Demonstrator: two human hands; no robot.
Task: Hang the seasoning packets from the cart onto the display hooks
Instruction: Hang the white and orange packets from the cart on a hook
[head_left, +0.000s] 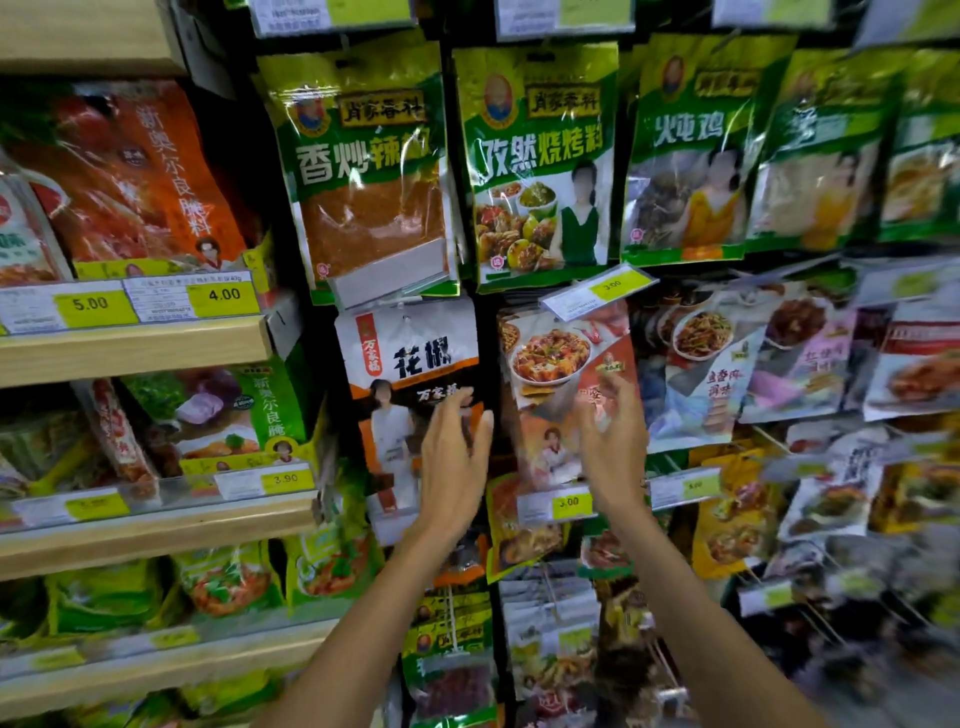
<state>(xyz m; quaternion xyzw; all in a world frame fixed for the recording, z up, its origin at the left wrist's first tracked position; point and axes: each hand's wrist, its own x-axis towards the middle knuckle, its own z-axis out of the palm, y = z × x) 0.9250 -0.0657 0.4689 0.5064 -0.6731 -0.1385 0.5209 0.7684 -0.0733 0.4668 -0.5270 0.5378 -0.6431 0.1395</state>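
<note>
White-and-orange plastic packet (415, 358) at the relaxed fingertips of the left hand (453, 462) should hang flat (right hand (613, 447) loose, empty).

Motion blur smears the left hand (452, 457) and right hand (613, 447).
The left hand covers the lower middle of a white-and-orange packet (410, 353); whether its fingertips touch it cannot be told. Far to the right of the right hand, packets (857, 519) dissolve into blur, and price tags (563, 15) above both hands are cut by the top edge.
</note>
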